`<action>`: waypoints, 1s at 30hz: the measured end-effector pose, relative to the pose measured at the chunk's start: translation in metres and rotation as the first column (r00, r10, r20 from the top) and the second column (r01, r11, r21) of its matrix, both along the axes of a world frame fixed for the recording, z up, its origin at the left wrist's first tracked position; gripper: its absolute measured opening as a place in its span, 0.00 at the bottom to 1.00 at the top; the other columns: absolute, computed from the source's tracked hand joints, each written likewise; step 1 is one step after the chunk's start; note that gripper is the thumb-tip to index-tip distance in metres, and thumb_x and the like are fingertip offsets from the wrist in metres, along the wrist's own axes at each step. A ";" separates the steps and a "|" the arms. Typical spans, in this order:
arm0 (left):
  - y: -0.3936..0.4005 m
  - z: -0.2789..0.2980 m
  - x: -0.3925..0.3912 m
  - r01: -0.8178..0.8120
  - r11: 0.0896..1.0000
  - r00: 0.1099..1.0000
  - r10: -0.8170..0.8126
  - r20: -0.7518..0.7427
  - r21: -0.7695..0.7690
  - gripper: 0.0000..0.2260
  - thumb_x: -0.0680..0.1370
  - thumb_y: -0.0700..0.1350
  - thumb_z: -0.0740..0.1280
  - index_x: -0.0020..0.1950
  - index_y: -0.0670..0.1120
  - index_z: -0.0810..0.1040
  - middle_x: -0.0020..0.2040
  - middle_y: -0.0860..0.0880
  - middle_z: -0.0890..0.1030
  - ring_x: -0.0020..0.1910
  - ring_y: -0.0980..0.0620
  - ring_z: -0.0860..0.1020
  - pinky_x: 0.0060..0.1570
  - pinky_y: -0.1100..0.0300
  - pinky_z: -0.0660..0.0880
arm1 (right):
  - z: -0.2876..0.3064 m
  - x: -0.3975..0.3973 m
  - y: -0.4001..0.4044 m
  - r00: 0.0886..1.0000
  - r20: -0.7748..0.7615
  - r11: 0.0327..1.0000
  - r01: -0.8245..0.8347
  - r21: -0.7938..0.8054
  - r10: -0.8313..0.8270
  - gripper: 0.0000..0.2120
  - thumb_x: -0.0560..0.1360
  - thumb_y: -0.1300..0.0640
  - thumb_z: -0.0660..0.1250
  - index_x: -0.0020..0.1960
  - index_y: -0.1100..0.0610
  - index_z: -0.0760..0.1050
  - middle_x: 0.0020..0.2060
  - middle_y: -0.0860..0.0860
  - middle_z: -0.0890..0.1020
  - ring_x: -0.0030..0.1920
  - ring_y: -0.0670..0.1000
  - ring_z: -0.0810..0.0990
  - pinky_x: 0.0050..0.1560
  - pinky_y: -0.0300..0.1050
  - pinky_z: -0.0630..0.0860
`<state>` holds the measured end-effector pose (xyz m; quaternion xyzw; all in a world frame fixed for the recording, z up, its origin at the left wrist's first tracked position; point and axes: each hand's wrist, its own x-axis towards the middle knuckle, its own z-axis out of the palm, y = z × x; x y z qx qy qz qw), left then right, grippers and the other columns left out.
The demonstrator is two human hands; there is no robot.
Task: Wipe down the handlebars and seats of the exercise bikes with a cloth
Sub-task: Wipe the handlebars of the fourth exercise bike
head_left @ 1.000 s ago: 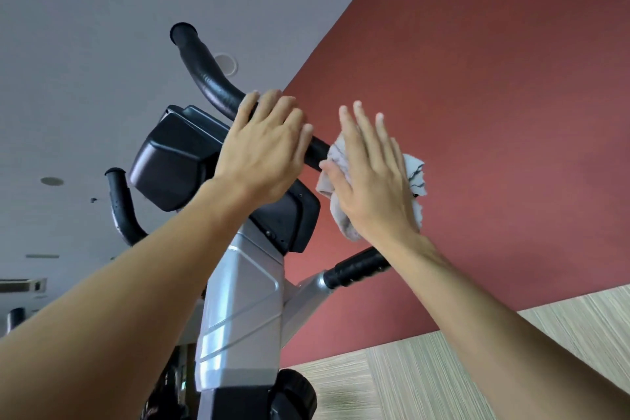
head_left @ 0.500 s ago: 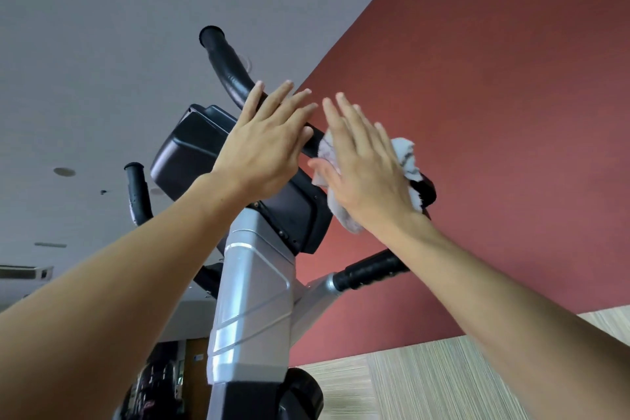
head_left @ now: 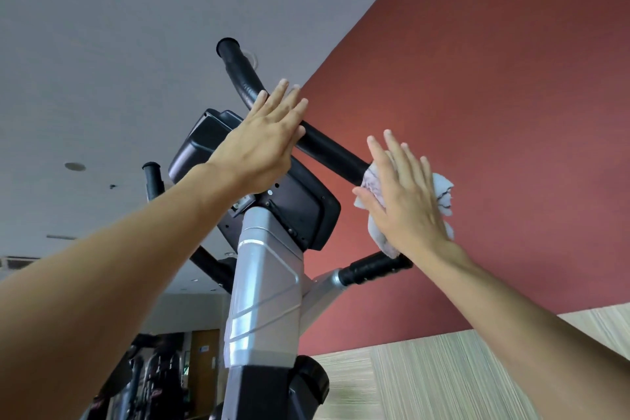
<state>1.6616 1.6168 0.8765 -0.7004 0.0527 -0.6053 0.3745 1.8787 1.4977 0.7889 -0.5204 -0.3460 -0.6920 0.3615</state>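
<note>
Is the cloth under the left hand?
No, the white cloth is pressed against the black handlebar by the right hand, while the left hand lies bare on the bar.

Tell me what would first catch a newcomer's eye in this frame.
Two bare forearms reach up at an exercise bike's black handlebar at centre. The right hand presses a white cloth flat against the bar's right stretch, while the left hand rests open on it above the console. A dark red wall fills the right.
</note>
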 end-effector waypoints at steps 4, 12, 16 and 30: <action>-0.003 0.000 -0.001 -0.026 1.000 1.000 0.026 -0.014 -0.017 0.23 0.88 0.44 0.51 0.83 0.39 0.55 0.84 0.43 0.50 0.83 0.48 0.42 0.75 0.62 0.32 | 0.034 -0.048 0.011 0.997 0.069 0.999 -0.021 -0.049 0.024 0.34 0.82 0.40 0.59 0.83 0.49 0.51 0.82 0.54 0.56 0.80 0.61 0.59 0.79 0.64 0.49; -0.006 0.003 -0.011 -0.155 0.987 0.984 0.150 -0.099 -0.039 0.25 0.88 0.45 0.51 0.83 0.38 0.50 0.84 0.42 0.46 0.83 0.48 0.40 0.76 0.57 0.34 | 0.016 -0.029 0.004 0.992 0.088 0.992 -0.085 -0.093 0.094 0.38 0.81 0.44 0.66 0.82 0.39 0.46 0.83 0.48 0.50 0.81 0.59 0.54 0.81 0.59 0.47; -0.013 0.003 -0.014 -0.237 0.969 0.965 0.226 -0.132 -0.070 0.26 0.88 0.47 0.50 0.84 0.40 0.49 0.84 0.43 0.45 0.83 0.48 0.39 0.78 0.55 0.35 | 0.011 -0.032 0.001 0.996 0.004 0.987 -0.091 -0.131 0.092 0.43 0.78 0.48 0.71 0.81 0.36 0.45 0.83 0.46 0.44 0.82 0.58 0.45 0.81 0.62 0.41; -0.047 0.049 -0.013 -0.325 0.935 0.945 0.328 0.001 -0.139 0.33 0.84 0.61 0.45 0.31 0.44 0.74 0.28 0.47 0.73 0.34 0.47 0.74 0.67 0.52 0.64 | -0.011 -0.018 -0.040 0.964 -0.037 0.925 -0.263 -0.275 0.263 0.38 0.77 0.64 0.70 0.80 0.42 0.58 0.78 0.46 0.64 0.81 0.47 0.56 0.77 0.39 0.51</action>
